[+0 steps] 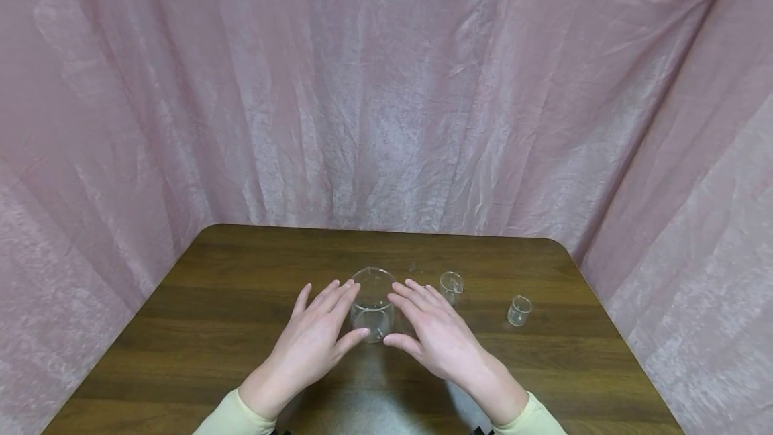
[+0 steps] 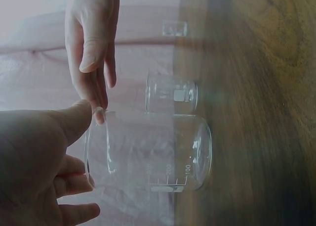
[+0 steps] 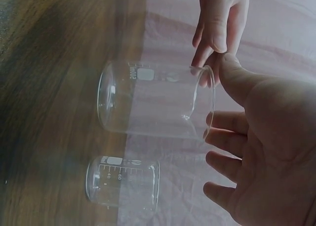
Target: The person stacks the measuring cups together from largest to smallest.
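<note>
A large clear glass beaker stands upright on the wooden table between both hands. My left hand is at its left side, the fingers extended and their tips right at the rim. On the opposite side my right hand mirrors it, fingers straight and spread, fingertips close by the rim. Both thumbs point inward at the near side of the glass. White volume marks show on the large beaker in the left wrist view. Just beyond my right hand stands a medium beaker, partly hidden by that hand in the head view.
A small beaker stands farther right on the brown wooden table. Pink curtains hang behind the table and along both sides. The table's far edge has rounded corners.
</note>
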`<state>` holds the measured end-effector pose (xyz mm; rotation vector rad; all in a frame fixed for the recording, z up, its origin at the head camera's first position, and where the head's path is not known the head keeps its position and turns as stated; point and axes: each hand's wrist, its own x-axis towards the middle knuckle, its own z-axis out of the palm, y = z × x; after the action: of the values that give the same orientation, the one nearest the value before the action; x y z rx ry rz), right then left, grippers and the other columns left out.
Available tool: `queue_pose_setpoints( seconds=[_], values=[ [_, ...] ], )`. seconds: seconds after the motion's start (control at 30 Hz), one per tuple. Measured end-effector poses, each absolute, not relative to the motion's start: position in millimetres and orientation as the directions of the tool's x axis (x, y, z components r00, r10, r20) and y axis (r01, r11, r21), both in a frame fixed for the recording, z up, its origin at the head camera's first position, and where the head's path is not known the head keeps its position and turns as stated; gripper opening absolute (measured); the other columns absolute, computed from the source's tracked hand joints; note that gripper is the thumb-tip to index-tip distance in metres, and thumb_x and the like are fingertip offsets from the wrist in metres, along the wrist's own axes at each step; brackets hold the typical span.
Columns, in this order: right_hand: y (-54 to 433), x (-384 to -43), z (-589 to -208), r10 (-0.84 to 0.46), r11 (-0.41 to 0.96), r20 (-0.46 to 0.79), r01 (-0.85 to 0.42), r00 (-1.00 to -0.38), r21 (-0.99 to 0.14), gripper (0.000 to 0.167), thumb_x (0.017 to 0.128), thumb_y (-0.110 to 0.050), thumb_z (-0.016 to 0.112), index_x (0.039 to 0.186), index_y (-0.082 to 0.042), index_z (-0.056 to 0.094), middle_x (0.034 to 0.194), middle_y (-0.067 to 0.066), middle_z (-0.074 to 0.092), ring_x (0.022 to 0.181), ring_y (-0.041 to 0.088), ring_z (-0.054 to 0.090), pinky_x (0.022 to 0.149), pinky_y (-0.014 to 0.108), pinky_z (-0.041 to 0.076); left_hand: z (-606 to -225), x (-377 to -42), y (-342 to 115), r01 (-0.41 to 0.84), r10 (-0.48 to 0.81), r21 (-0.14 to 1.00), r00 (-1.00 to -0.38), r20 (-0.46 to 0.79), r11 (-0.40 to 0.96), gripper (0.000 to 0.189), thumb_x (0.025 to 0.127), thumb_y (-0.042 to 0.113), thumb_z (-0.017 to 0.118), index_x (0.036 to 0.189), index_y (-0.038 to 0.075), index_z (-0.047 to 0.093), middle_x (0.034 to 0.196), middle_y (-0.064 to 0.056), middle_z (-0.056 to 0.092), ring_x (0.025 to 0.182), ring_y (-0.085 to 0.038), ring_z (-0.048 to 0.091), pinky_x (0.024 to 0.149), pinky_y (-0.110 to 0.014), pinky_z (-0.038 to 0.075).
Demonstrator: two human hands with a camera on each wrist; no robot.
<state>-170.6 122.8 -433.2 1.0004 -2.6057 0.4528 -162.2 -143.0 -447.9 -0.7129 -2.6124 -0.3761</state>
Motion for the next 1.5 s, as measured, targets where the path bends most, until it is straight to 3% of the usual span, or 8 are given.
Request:
queue_pose_setpoints(
  seconds=[0.23,0.7,1.5],
  values=[
    [125,-172,-436,-0.592,0.689,0.422,-0.703,-0.687,-0.178,0.068,0.099,-0.046,0.082,0.148,-0.002,0.066,0.159,0.013,0.060,0.155,0.035,0.047,0.128,0.058,0.033,-448,-160,-142,0.540,0.427,0.152,-0.782,0.453,0.828,0.081,0.099,0.051,0.082,0.159,0.004,0.056,0.160,-0.014,0.059,0.148,-0.041,0.055,0.122,-0.077,0.029],
    [130,-170,-433,-0.584,0.692,0.377,-0.684,-0.719,-0.233,0.065,0.102,-0.047,0.077,0.150,-0.006,0.066,0.162,0.008,0.058,0.159,0.032,0.042,0.131,0.055,0.028,-448,-155,-143,0.544,0.431,0.157,-0.783,0.449,0.824,0.080,0.099,0.051,0.081,0.160,0.006,0.056,0.160,-0.013,0.060,0.149,-0.040,0.054,0.122,-0.077,0.029],
    [133,-166,-433,-0.573,0.696,0.379,-0.675,-0.727,-0.244,0.062,0.099,-0.044,0.082,0.148,-0.008,0.068,0.161,0.007,0.060,0.159,0.031,0.042,0.132,0.054,0.026,-449,-149,-143,0.560,0.443,0.159,-0.772,0.455,0.813,0.080,0.099,0.051,0.082,0.161,0.007,0.055,0.160,-0.012,0.060,0.149,-0.041,0.054,0.122,-0.077,0.029]
  ],
)
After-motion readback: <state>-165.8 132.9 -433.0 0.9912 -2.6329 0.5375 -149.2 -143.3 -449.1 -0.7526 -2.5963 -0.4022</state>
